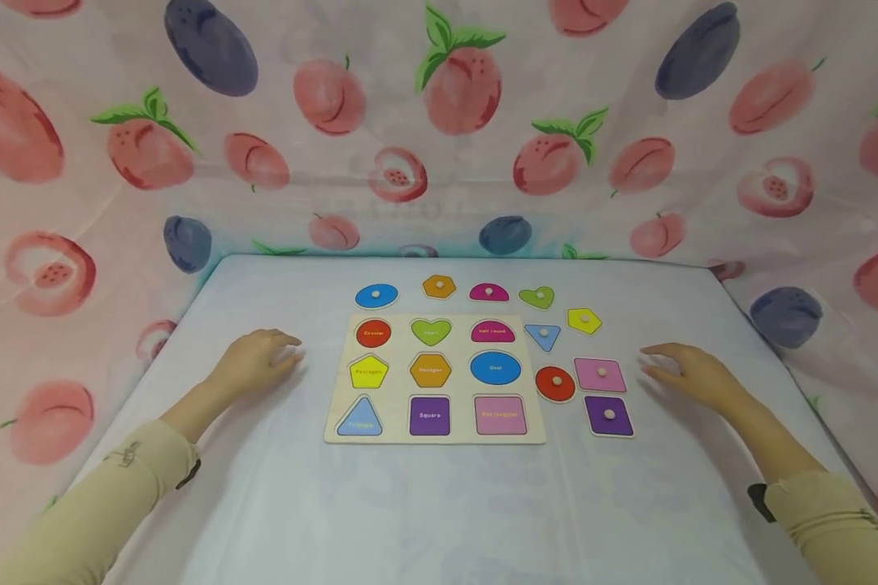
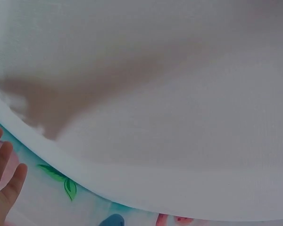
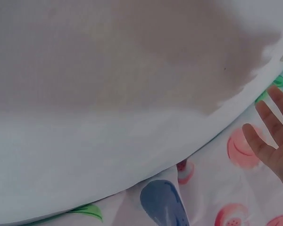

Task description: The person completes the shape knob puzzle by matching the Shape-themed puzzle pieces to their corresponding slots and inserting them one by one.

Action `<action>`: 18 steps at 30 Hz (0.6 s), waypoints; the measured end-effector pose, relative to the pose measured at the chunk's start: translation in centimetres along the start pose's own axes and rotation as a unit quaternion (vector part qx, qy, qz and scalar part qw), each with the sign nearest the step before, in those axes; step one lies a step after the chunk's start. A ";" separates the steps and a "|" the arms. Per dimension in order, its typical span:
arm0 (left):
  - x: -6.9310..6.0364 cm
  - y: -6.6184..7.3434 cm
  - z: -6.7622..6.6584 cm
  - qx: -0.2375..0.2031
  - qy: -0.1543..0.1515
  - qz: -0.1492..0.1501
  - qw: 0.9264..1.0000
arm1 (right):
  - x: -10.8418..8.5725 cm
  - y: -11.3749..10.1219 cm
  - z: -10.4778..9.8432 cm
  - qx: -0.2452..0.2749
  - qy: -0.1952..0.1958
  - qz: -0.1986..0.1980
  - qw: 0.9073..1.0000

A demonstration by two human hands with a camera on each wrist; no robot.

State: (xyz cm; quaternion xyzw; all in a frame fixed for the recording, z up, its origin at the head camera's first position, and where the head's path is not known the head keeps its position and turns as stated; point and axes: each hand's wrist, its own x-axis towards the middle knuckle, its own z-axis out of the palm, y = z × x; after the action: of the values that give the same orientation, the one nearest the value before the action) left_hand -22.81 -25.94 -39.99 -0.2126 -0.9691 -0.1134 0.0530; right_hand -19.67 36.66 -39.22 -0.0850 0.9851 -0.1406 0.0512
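Only in head view is a pale wooden shape-printed board [image 1: 399, 390] shown whole, between left hand [image 1: 256, 366] and right hand [image 1: 691, 375], fingers released.

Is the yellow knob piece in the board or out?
Out: the yellow piece lies on the table, apart from the board.

The white-covered bench [image 1: 424, 520] carries a puzzle board [image 1: 462, 418]; beyond it lie a knobbed oval [image 1: 376, 296], hexagon [image 1: 439, 286], half-circle [image 1: 488, 292] and heart [image 1: 537, 297]; to its right, a triangle [image 1: 543, 335], pentagon [image 1: 584, 320], circle [image 1: 555, 383], rectangle [image 1: 600, 374] and square [image 1: 609, 415].
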 end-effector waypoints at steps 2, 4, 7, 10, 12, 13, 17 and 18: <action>0.1 0.0 0.1 -0.004 -0.004 0.005 1.000 | 0.0 -0.4 0.1 0.008 -0.006 0.009 1.000; 0.1 0.0 0.1 -0.008 -0.006 0.010 1.000 | 0.0 -0.8 0.2 0.014 -0.010 0.011 1.000; -0.1 0.1 0.3 -0.013 -0.007 0.012 1.000 | 0.2 -1.4 0.3 0.018 -0.008 0.005 1.000; -0.3 0.1 0.4 -0.021 -0.015 0.006 1.000 | 0.3 -2.1 0.4 0.017 -0.002 -0.007 1.000; -0.4 0.1 0.5 -0.031 -0.027 0.001 0.999 | 0.5 -2.5 0.4 0.016 0.000 -0.014 1.000; -0.5 0.2 0.6 -0.038 -0.033 0.000 0.999 | 0.5 -2.7 0.4 0.017 0.000 -0.015 1.000; -0.4 0.5 1.0 -0.063 -0.061 0.004 0.996 | 0.7 -3.5 0.6 0.022 -0.002 -0.022 1.000; -0.4 0.6 1.1 -0.068 -0.067 0.006 0.995 | 0.7 -3.7 0.7 0.024 -0.003 -0.023 0.999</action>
State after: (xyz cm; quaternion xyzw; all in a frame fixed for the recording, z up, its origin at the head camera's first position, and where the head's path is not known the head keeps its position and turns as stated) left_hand -22.25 -25.28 -40.97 -0.2282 -0.9592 -0.1647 -0.0256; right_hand -19.72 32.82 -38.87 -0.1066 0.9791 -0.1647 0.0531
